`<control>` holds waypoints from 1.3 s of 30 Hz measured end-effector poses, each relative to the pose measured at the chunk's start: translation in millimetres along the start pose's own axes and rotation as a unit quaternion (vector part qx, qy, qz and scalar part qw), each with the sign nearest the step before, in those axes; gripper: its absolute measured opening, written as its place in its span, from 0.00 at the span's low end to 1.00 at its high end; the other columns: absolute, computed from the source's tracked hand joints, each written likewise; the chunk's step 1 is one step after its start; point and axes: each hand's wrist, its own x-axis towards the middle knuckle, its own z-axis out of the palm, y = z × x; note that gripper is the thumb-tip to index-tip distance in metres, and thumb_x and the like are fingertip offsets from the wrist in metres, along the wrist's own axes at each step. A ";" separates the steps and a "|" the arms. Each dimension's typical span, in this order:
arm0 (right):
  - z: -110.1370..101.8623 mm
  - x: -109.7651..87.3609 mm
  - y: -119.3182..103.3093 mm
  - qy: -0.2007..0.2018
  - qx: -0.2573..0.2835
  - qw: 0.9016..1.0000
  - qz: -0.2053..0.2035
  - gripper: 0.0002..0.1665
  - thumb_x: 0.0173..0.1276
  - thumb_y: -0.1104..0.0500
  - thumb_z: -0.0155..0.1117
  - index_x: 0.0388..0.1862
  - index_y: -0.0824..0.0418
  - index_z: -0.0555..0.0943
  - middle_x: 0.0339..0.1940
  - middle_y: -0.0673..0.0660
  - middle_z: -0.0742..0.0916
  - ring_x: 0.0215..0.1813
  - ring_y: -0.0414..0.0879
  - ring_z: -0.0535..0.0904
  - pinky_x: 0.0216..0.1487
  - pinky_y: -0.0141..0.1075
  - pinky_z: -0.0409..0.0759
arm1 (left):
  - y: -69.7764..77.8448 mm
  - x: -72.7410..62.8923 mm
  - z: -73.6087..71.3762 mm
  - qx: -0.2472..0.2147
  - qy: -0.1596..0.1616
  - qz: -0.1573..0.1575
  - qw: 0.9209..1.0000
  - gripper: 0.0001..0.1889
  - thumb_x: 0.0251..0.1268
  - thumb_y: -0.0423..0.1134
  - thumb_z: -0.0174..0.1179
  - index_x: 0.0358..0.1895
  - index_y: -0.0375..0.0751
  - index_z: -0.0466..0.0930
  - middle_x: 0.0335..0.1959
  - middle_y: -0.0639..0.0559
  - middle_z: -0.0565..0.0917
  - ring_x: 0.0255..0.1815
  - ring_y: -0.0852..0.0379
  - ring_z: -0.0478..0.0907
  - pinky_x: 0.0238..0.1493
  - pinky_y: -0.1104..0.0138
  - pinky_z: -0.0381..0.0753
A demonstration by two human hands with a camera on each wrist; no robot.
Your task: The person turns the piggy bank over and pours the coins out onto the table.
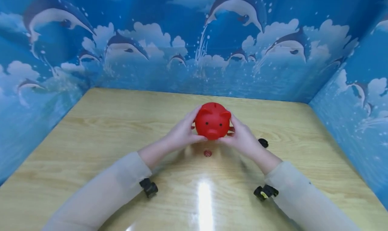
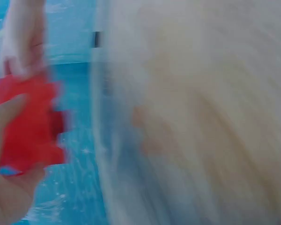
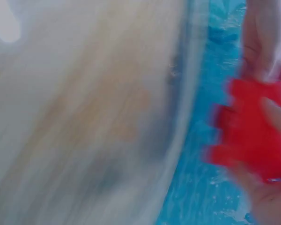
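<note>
The fingers of the left hand (image 1: 183,131) and of the right hand (image 1: 241,136) curve around a red piggy bank (image 1: 212,121) from its two sides, and each hand pinches it between a thumb, low at the front, and the other fingers, which are partly hidden behind it. The piggy bank is held between the two palms, above the wooden table (image 1: 121,123), toward the far half of it. Its surface looks smooth and a little shiny, perhaps of plastic, and its body is rounded. It has two short ears (image 1: 225,114), two dark dot eyes (image 1: 207,123), a blunt snout (image 1: 213,134) and a narrow dark slot (image 1: 215,105) on the top. The snout points to the person and somewhat downward, so the long axis, from snout to tail, runs mostly along the line of sight.

Nearer to the person, a small reddish disc (image 1: 207,153) lies on the table. A black rounded object (image 1: 263,142) sits beside the right wrist. The sleeves (image 1: 103,190) are pale, and under each cuff shows a small dark camera (image 1: 148,188). The tabletop has a light wood grain and a bright reflection. Around it hangs blue sheeting (image 1: 166,72) printed with dolphins and clouds, visibly creased.
</note>
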 end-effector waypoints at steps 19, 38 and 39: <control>-7.6 -2.8 -4.8 -0.050 0.060 0.996 0.040 0.62 0.50 0.57 0.76 0.75 0.49 0.45 0.70 0.55 0.62 0.65 0.59 0.64 0.49 0.46 0.78 | -0.5 -8.7 -2.0 -0.043 -0.020 0.016 0.999 0.47 0.46 0.40 0.73 0.71 0.52 0.56 0.63 0.55 0.66 0.59 0.56 0.67 0.51 0.58 0.77; -6.3 -0.6 -3.3 -0.033 0.026 0.999 0.011 0.63 0.50 0.58 0.76 0.76 0.49 0.44 0.68 0.52 0.66 0.63 0.52 0.66 0.51 0.44 0.77 | 0.8 -2.0 -4.9 -0.041 -0.032 0.023 0.998 0.49 0.48 0.34 0.72 0.73 0.53 0.51 0.67 0.55 0.62 0.64 0.54 0.62 0.54 0.57 0.75; -5.5 -1.7 -4.0 -0.024 0.024 0.999 0.003 0.64 0.50 0.58 0.76 0.76 0.48 0.43 0.69 0.52 0.65 0.64 0.52 0.66 0.52 0.44 0.77 | 1.3 -2.8 -5.2 -0.033 -0.025 0.038 0.998 0.50 0.48 0.33 0.71 0.73 0.52 0.50 0.69 0.54 0.60 0.65 0.54 0.61 0.54 0.58 0.75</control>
